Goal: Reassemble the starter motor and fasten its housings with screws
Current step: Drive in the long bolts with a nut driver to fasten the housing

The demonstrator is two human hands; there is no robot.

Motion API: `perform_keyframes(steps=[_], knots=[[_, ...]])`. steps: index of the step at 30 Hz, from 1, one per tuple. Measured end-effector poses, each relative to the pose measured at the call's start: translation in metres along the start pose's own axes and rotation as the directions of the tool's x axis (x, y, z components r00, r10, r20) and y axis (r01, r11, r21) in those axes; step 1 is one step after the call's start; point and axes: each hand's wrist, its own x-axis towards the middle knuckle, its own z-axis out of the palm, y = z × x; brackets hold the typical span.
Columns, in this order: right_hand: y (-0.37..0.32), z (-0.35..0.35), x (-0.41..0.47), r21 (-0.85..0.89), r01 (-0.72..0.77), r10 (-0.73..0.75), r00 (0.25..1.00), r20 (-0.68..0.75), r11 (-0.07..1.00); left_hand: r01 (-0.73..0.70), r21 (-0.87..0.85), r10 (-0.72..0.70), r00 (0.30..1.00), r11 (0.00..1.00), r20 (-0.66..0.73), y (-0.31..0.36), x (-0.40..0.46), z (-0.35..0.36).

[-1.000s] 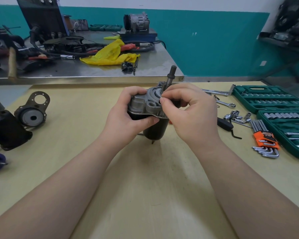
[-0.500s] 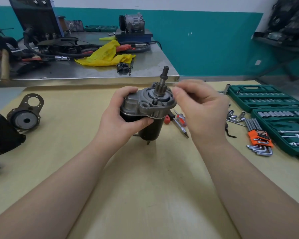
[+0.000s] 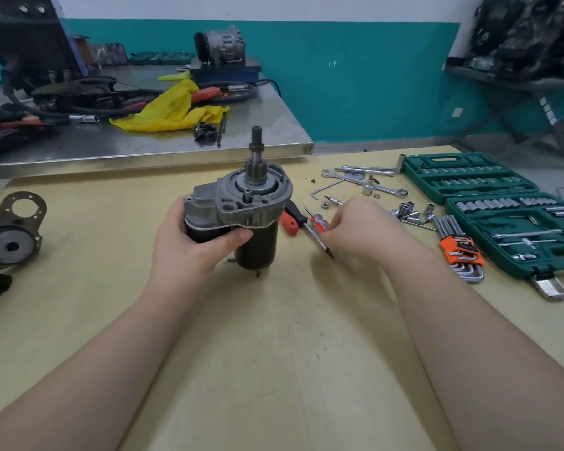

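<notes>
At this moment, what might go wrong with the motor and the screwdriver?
1. Only the left hand holds the starter motor upright on the table; it may tip while attention goes to the tool.
2. The right hand is just taking the small screwdriver; a loose pinch could drop it among the loose sockets.
</notes>
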Motion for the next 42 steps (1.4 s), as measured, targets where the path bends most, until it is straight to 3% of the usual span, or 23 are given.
perform_keyframes(steps=[3,6,10,15,20,24,27,31,35,40,42], knots=[[-0.009,0.009,-0.004,-0.117,0.025,-0.019,0.998,0.056,0.993,0.011,0.009,-0.011,1.0,1.0,-0.019,-0.002,-0.001,-0.002],[-0.012,0.013,-0.002,-0.098,-0.003,0.005,1.0,0.027,0.995,0.009,0.029,-0.008,1.0,1.0,-0.014,-0.003,0.0,-0.003],[-0.008,0.01,0.004,0.264,-0.106,0.067,0.986,0.152,0.959,0.003,0.025,-0.003,1.0,1.0,0.0,0.002,0.001,0.0],[-0.001,0.011,0.006,0.621,-0.245,0.075,0.955,0.287,0.745,-0.035,0.009,0.035,0.999,0.999,0.019,0.008,0.0,0.004],[0.001,0.017,0.008,0.751,-0.384,0.037,0.9,0.434,0.538,-0.06,0.043,0.058,0.997,0.997,0.048,0.01,0.003,0.006],[0.004,0.016,0.009,0.841,-0.443,-0.102,0.864,0.493,0.312,-0.089,0.095,0.081,0.993,0.991,0.089,0.013,0.006,0.004],[0.002,0.012,0.007,0.907,-0.352,-0.151,0.908,0.391,0.23,-0.096,0.139,0.079,0.989,0.986,0.128,0.016,0.014,0.0],[-0.004,0.006,0.002,0.943,-0.085,-0.123,0.984,0.13,0.321,-0.138,0.209,0.094,0.974,0.968,0.205,0.022,0.022,-0.006],[-0.009,0.0,-0.004,0.967,0.018,-0.154,0.988,0.022,0.255,-0.191,0.197,0.147,0.965,0.962,0.219,0.027,0.022,-0.005],[-0.015,-0.017,-0.018,0.902,0.214,-0.177,0.972,-0.157,0.375,-0.185,0.207,0.144,0.97,0.961,0.198,0.032,0.021,-0.004],[-0.018,-0.032,-0.023,0.881,0.293,-0.167,0.955,-0.247,0.372,-0.184,0.21,0.142,0.97,0.96,0.2,0.037,0.024,-0.004]])
